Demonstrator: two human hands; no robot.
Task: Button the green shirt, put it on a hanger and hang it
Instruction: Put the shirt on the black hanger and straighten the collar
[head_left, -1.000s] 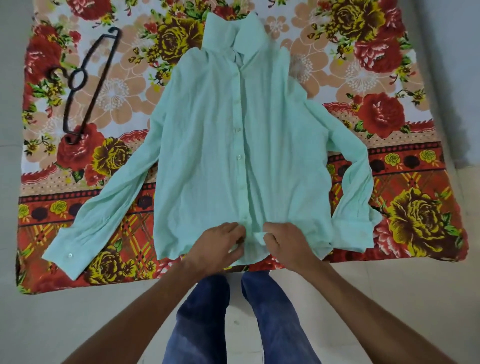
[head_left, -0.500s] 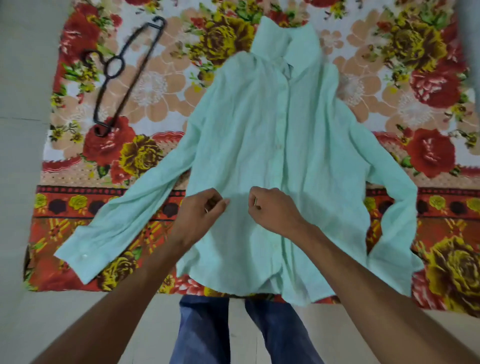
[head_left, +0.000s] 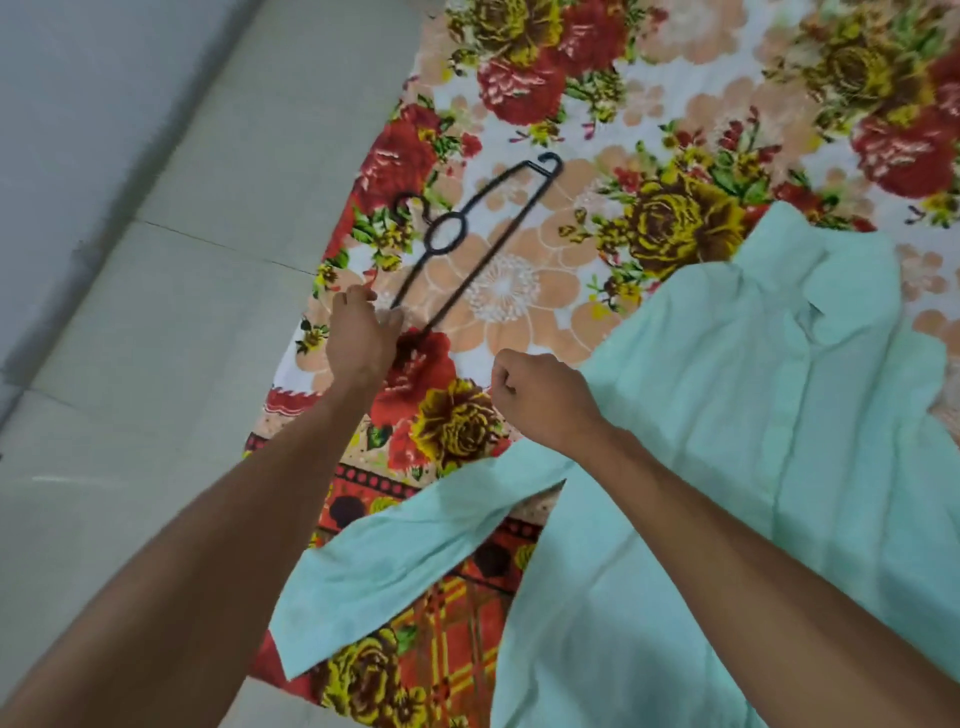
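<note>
The mint green shirt (head_left: 753, 441) lies flat, front up, on the floral cloth (head_left: 519, 104), its placket closed down the middle and its left sleeve stretched toward me. A black plastic hanger (head_left: 500, 244) lies on the cloth to the left of the shirt, hook pointing left. My left hand (head_left: 361, 340) is at the hanger's near end, fingers slightly spread and touching its tip, not closed round it. My right hand (head_left: 540, 400) hovers as a loose fist over the cloth beside the shirt's shoulder, holding nothing.
The cloth is spread on a pale tiled floor (head_left: 171, 338), which fills the left side. A grey wall (head_left: 78, 78) rises at the far left.
Both hands have left the shirt's placket. My left hand has reached out left to the hanger, and my view has swung left with it.
</note>
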